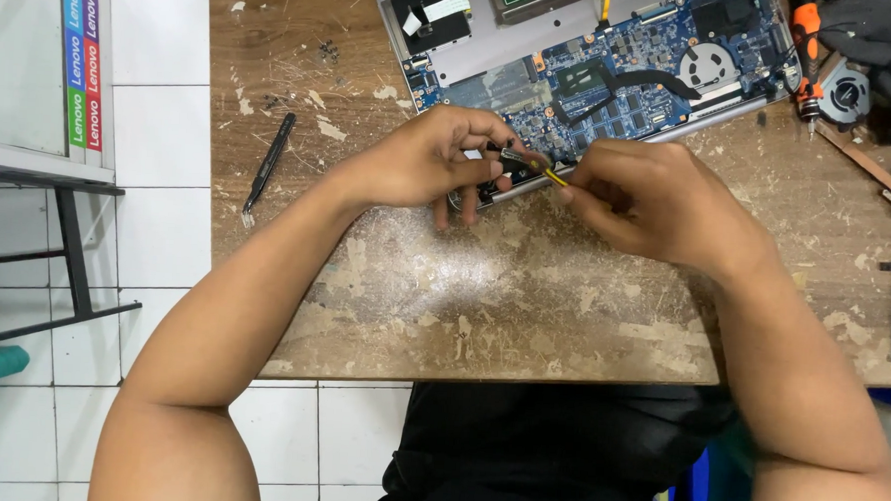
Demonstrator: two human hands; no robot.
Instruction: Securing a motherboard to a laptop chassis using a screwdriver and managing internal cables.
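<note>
Opened laptop (594,62) lies on the worn wooden bench (524,294), blue circuit board exposed. Left hand (424,159) rests at the laptop's near edge, its grip closed around a small dark metal part (515,155). Right hand (643,199), just beside it at the same edge, has its grip closed on a thin yellow-tipped tool (557,177) touching that part. Black tweezers (269,165) lie well left of the laptop; a cooling fan (845,93) sits at its right

Worn, scratched wooden table (524,284); glossy blue circuit board (613,88) in matt silvery metal casing (495,42).
</note>
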